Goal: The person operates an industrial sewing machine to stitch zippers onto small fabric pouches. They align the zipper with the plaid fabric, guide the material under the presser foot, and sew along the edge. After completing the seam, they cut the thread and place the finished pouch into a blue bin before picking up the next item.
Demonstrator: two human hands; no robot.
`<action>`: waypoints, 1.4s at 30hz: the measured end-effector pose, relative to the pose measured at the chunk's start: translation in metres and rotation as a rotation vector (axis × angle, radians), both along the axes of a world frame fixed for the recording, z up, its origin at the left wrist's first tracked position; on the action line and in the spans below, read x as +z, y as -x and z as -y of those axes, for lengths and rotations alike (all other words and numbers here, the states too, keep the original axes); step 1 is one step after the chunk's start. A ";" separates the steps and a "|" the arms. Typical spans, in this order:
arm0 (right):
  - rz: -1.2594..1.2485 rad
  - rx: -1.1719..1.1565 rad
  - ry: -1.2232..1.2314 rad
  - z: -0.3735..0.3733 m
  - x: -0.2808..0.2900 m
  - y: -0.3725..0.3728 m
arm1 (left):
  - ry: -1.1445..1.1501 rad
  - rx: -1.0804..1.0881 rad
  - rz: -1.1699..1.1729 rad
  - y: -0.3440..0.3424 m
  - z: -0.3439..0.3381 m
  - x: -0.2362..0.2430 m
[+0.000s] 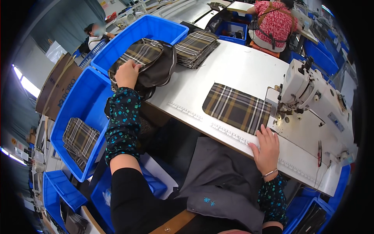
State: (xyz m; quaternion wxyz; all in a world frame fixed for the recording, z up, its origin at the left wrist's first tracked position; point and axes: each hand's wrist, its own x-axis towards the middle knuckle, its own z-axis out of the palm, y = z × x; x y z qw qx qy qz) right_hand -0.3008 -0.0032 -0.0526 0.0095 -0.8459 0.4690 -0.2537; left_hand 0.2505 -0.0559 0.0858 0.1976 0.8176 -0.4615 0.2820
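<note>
A brown, black and white plaid fabric panel [235,107] with rounded left corners lies flat on the white sewing table. Its right edge sits close by the presser foot of the white sewing machine [302,91]. My right hand [267,148] rests on the tabletop with fingers stretched and thumb apart, its fingertips at the panel's near right corner. At the left, my left hand [127,74] is closed at the edge of a heap of dark and plaid sewn fabric pieces [156,68]; the gripped edge is partly hidden by the fingers.
A stack of plaid panels [196,45] stands behind the heap. Blue bins [150,25] line the left side, one holding plaid pieces [82,140]. Red-handled snips [320,152] lie right of my right hand. Ruler strips [230,134] follow the front edge. A person in red [272,23] sits beyond.
</note>
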 end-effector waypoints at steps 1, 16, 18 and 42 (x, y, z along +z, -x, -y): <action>-0.004 -0.005 0.000 0.000 0.000 0.000 | 0.004 0.068 -0.020 0.002 0.000 0.004; -0.007 -0.012 -0.003 0.000 0.001 -0.003 | -0.024 0.303 0.001 -0.059 -0.016 0.009; 0.007 -0.004 -0.001 -0.001 0.003 -0.004 | -0.017 0.223 0.154 -0.033 -0.014 0.014; 0.082 -0.027 0.019 -0.003 0.007 -0.002 | 0.281 -0.916 -0.616 0.123 -0.011 0.080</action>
